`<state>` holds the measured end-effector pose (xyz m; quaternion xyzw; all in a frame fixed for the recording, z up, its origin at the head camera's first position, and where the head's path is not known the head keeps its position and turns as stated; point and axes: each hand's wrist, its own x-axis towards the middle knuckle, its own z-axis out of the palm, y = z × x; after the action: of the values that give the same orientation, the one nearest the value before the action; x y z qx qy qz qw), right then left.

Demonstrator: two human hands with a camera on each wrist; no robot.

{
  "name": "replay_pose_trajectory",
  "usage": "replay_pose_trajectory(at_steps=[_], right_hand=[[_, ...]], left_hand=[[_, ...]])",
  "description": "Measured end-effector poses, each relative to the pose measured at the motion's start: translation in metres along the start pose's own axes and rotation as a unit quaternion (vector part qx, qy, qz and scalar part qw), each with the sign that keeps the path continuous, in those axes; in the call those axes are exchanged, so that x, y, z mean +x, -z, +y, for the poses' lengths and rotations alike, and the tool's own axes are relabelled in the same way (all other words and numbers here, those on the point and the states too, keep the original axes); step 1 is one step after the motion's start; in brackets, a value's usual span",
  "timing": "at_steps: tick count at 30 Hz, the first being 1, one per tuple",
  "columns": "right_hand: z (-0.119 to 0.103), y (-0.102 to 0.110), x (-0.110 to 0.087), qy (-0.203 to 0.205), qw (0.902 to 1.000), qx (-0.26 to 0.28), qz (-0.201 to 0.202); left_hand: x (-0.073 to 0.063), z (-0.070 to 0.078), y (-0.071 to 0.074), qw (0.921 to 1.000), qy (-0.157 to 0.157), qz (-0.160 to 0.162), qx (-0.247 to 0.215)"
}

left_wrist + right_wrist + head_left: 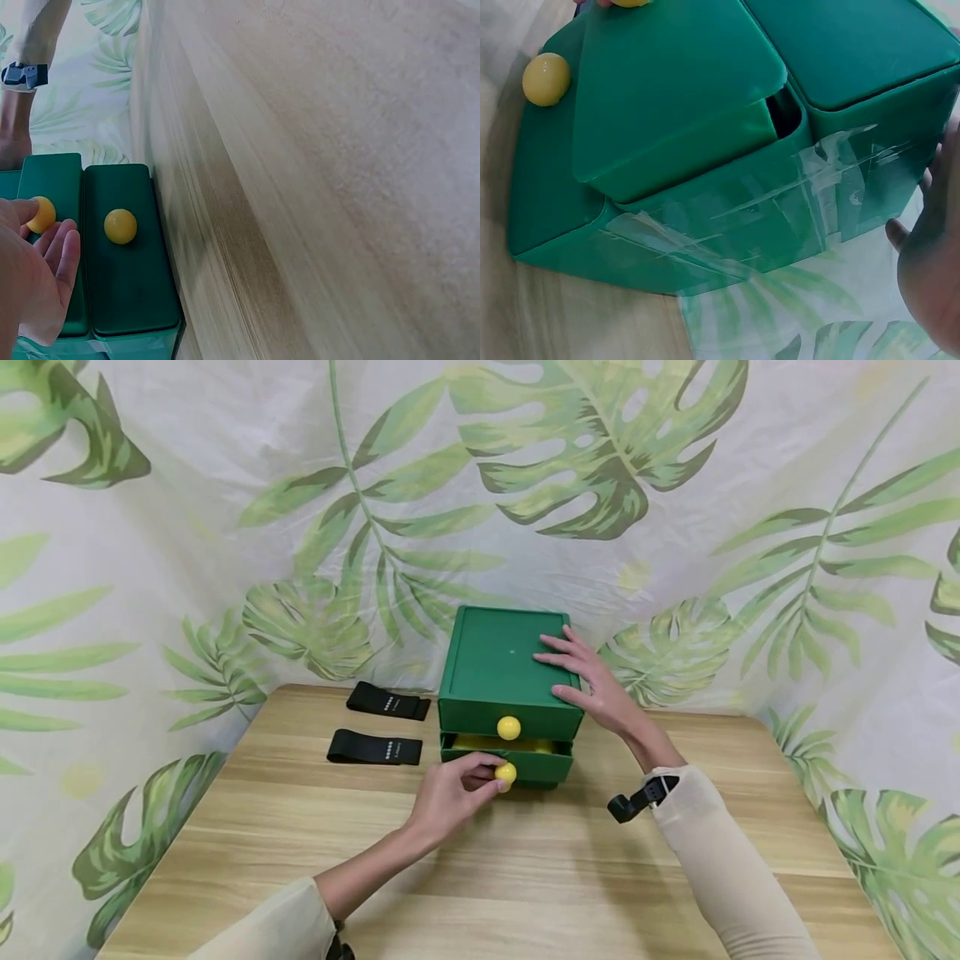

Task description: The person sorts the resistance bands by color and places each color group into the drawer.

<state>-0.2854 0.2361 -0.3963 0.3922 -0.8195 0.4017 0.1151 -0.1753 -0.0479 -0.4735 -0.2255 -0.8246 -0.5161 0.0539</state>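
Note:
A green chest of drawers with round yellow knobs stands near the back of the table. Its middle drawer sticks out partway, with something yellow inside, too little seen to name. My left hand pinches that drawer's yellow knob between thumb and fingers. My right hand rests on the chest's top at the right edge, fingers spread. Above and below, the top drawer's knob and the bottom drawer's knob are untouched, and both those drawers look closed.
Two black fabric bands lie left of the chest on the wooden table. A leaf-patterned cloth hangs right behind the table. Clear tape runs along the chest's side.

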Motion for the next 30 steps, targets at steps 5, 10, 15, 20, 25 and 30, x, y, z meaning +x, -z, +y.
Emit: replay_pose_trajectory(at_steps=[5, 10, 15, 20, 25, 30], right_hand=[[0.001, -0.001, 0.000, 0.005, 0.9998, 0.001, -0.018], [0.001, -0.001, 0.001, 0.004, 0.9998, 0.000, -0.019], [0.002, -0.002, 0.000, 0.004, 1.0000, 0.000, -0.007], [0.002, -0.004, 0.000, 0.004, 1.0000, 0.007, 0.001], [0.003, -0.004, 0.000, 0.005, 0.9999, 0.014, 0.008], [0.004, -0.005, -0.001, 0.005, 0.9997, 0.019, 0.013]], left_hand=[[0.003, -0.003, -0.002, 0.9999, 0.007, 0.010, 0.000], [0.008, -0.006, -0.002, 0.9999, 0.008, 0.014, -0.001], [0.014, -0.008, -0.003, 0.9998, 0.014, 0.012, -0.011], [0.019, -0.010, -0.004, 0.9995, 0.021, 0.017, -0.016], [0.020, -0.011, -0.005, 0.9995, 0.020, 0.022, -0.013], [0.018, -0.013, -0.005, 0.9997, 0.006, 0.020, -0.009]])
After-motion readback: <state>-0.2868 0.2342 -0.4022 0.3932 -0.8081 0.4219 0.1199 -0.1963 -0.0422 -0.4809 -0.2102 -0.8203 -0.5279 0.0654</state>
